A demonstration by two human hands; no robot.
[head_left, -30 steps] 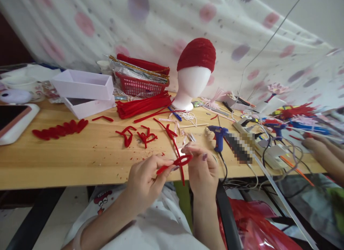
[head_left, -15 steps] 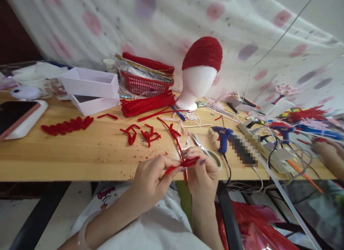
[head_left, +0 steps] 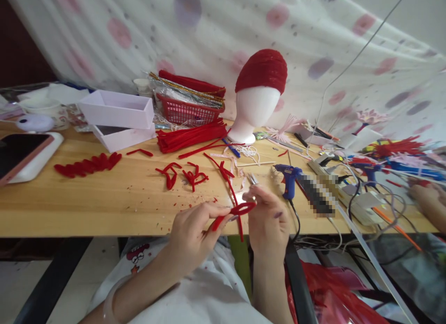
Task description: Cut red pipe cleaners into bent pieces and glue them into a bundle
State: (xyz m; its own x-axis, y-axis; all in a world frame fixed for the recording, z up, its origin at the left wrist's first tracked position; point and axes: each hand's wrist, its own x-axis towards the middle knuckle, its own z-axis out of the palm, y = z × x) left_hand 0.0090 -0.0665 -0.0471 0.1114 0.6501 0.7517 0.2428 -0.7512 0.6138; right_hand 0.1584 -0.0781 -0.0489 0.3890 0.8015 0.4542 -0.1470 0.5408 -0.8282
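Both my hands hold one red pipe cleaner [head_left: 240, 209] over the front edge of the wooden table [head_left: 104, 198]. My left hand [head_left: 193, 238] pinches its left end between thumb and fingers. My right hand [head_left: 268, 221] pinches the right side, where the stem is bent into a small loop with a tail hanging down. Several bent red pieces [head_left: 181, 175] lie on the table just beyond my hands. A row of finished red shapes [head_left: 87, 164] lies at the left.
A white foam head with a red cap [head_left: 259, 94] stands at the back, beside a stack of red stems [head_left: 190, 135], a red basket [head_left: 188, 111] and white boxes [head_left: 116, 117]. A blue glue gun [head_left: 287, 177], cables and a power strip clutter the right. Another person's hand [head_left: 428, 201] rests at far right.
My hands have kept working the red stem, shifting slightly up and right. The loop at my right fingers looks tighter. The scissors seen by my right hand half a second ago are mostly hidden.
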